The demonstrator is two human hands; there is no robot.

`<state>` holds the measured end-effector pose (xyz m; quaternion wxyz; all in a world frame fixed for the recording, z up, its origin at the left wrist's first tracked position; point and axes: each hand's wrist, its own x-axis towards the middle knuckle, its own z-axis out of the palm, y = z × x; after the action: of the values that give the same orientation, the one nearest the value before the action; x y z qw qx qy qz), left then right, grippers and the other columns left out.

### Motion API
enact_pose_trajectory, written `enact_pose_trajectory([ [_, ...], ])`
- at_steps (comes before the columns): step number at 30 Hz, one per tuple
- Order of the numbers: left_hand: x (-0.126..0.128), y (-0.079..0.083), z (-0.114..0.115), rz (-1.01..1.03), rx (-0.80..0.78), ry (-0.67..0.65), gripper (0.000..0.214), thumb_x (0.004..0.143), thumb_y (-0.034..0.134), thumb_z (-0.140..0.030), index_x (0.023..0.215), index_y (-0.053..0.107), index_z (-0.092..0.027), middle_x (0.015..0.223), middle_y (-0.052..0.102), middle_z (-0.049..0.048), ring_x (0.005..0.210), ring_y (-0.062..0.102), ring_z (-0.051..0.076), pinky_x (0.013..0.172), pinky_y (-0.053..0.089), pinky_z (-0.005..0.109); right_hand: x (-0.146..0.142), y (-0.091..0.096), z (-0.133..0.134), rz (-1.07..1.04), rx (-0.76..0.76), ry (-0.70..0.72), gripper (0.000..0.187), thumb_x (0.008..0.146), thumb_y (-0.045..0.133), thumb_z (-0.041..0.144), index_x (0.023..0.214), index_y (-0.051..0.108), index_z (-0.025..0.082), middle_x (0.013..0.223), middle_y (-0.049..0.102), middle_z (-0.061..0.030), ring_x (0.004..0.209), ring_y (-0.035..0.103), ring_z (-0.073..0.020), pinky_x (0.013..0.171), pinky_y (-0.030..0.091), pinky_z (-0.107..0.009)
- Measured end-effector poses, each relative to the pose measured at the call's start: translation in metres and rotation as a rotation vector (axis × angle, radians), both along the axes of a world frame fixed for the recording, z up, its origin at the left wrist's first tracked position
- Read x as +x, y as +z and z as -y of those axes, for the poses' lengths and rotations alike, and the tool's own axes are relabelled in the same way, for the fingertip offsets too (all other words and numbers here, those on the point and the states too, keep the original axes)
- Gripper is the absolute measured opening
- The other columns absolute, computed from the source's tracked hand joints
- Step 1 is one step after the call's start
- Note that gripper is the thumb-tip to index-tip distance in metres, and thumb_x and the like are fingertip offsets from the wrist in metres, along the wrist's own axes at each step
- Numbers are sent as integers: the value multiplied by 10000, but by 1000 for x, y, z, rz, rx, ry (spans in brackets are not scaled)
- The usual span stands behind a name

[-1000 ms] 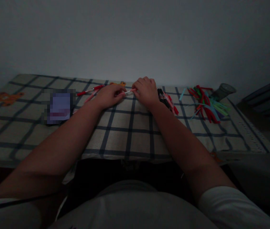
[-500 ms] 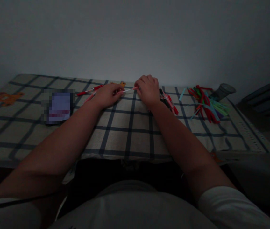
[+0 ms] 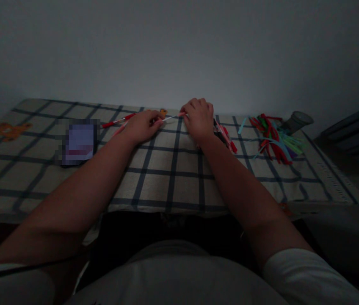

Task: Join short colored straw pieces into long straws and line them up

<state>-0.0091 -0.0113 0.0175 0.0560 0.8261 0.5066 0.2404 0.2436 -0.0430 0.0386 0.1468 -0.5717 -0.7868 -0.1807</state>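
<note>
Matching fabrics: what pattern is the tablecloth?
Beige tablecloth with a dark blue grid, seen in the head view.

Dim room — bare grey wall (image 3: 179, 51) behind a table under checked cloth (image 3: 167, 178).

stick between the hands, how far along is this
Done, perhaps: red pens lie beside the left hand. In hand: left hand and right hand grip a thin pink stick by its ends. Left, likely: the pile by the right hand and the coloured strips farther right, untouched.
</note>
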Motion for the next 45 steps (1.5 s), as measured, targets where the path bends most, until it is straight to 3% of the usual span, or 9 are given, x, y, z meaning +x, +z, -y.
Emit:
enact_pose_trajectory([
  [10,0,1,3,102,17,71,384,1101,636,-434,1359,828,-225,1136,843,106,1030,717,297,984,559,417,-2,-2,-5,15,-104,-8,570,1296,384,475,1478,851,205,1422,820,-213,1389,610,-413,1140,380,-542],
  [16,0,-1,0,115,2,91,366,1095,649,-419,1346,843,-236,1111,835,113,1017,725,296,955,555,423,-2,-7,-5,53,-173,2,552,1280,406,387,1413,898,176,1411,836,-232,1373,603,-416,1140,378,-551],
  [26,3,4,6,94,-35,94,381,1107,644,-411,1379,838,-228,1173,841,129,1064,745,316,1009,557,442,-3,-6,-3,15,-241,-1,459,1229,481,273,1493,846,183,1442,836,-228,1372,622,-407,1157,350,-552],
  [37,2,1,2,50,-25,26,388,1105,665,-453,1361,845,-223,1207,836,131,1133,744,334,1057,554,436,-3,-8,-4,22,-229,-50,495,1225,457,289,1404,898,154,1375,857,-264,1357,644,-429,1163,392,-610],
  [45,1,0,1,14,-40,-55,362,1091,660,-427,1340,834,-232,1233,822,123,1134,726,320,1051,555,436,-1,-12,-6,40,-215,-74,500,1246,446,314,1399,893,148,1433,837,-251,1396,628,-419,1168,411,-574],
])
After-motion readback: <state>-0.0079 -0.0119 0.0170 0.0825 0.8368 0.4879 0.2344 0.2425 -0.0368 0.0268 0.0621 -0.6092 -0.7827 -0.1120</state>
